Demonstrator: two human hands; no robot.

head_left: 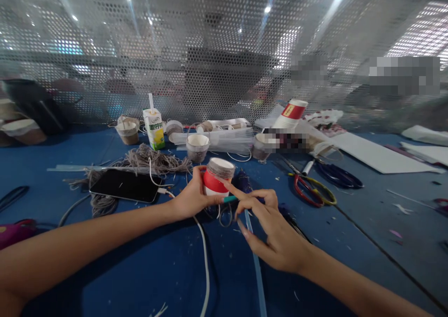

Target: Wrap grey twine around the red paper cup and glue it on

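A red and white paper cup (214, 184) with grey cord wound around its upper part is in my left hand (191, 193), the fingers and thumb closed about its side. My right hand (268, 228) has its index finger stretched to the cup's side, just below the wound cord. Its other fingers are bent and apart, with nothing visible held in them. A small teal tip (230, 199) shows between the hands, and a dark blue-purple tool (244, 180) lies behind the right fingers. Loose grey cord (227, 218) loops beneath the cup.
A phone (124, 185) on a white cable lies left, beside a heap of grey cord (154, 159). Behind stand a cord-wrapped cup (197, 148), a drink carton (154, 129) and clear sticks (231, 140). Scissors (310, 191) lie right. A perforated metal screen (168, 69) closes the back.
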